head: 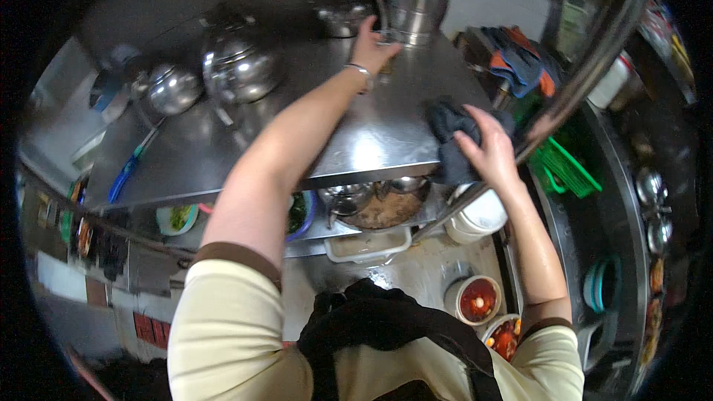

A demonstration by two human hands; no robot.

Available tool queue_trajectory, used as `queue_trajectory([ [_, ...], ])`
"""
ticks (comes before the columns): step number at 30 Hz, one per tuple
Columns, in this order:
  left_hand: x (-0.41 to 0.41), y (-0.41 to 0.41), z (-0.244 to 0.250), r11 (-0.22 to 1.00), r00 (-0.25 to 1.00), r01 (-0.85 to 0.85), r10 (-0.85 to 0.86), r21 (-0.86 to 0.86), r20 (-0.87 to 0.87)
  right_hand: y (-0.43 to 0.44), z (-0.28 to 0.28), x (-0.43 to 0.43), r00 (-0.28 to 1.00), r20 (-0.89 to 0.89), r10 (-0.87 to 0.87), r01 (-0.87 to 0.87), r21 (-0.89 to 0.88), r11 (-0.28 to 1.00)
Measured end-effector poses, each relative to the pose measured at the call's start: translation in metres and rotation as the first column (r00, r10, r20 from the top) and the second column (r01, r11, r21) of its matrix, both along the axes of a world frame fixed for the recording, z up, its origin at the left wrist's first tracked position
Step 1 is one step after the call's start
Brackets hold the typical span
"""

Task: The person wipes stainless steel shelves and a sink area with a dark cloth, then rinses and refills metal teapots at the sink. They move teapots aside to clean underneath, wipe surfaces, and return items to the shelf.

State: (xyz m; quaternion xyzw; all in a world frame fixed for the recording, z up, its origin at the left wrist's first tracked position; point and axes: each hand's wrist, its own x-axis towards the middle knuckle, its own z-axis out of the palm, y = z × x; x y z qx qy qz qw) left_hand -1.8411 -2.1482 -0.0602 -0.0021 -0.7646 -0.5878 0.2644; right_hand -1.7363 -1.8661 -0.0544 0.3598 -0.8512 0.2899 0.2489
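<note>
My left hand (379, 44) reaches across the stainless steel table (390, 117), fingers spread, close to the foot of a tall steel pot (419, 3) and a shiny metal bowl or pot (344, 14). Something small and clear or shiny lies at its fingers; whether it is held cannot be told. At the table's right corner my right hand (490, 147) rests on a dark cloth (454, 128), thumb and fingers curved over it. Further left stand a large round steel vessel (245, 69) and a smaller one (174, 89), with a blue-handled tool (127, 175) near the edge.
Under the table are a white tray (367, 249), a lidded white bucket (478, 214) and a bowl of greens (177, 218). Containers of red liquid (479, 299) stand on the floor. A metal pole crosses at right, beside a green basket (568, 167) and grey-orange cloths (518, 61).
</note>
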Motion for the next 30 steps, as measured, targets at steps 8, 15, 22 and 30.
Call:
queue_trajectory([
  [8, 0.037, -0.023, 0.015, 0.884, 0.998, -0.043, 0.015, -0.466, -0.064, -0.038, -0.009, -0.102, 0.974, 0.088, -0.207, 0.204, 0.046, 0.978],
  [15, 0.171, -0.070, 0.080, 0.675, 0.926, -0.309, 0.052, -0.670, -0.375, -0.046, -0.008, 0.005, 0.946, 0.214, 0.244, -0.266, 0.078, 0.961],
  [22, 0.260, -0.168, 0.068, 0.642, 0.736, -0.671, 0.515, -0.371, -0.438, 0.003, 0.010, -0.009, 0.986, 0.169, -0.011, -0.023, 0.200, 0.979],
  [30, 0.286, -0.028, 0.029, 0.960, 0.928, -0.203, 0.126, -0.193, -0.350, 0.031, -0.004, 0.016, 0.996, 0.038, -0.084, 0.080, 0.097, 0.992],
])
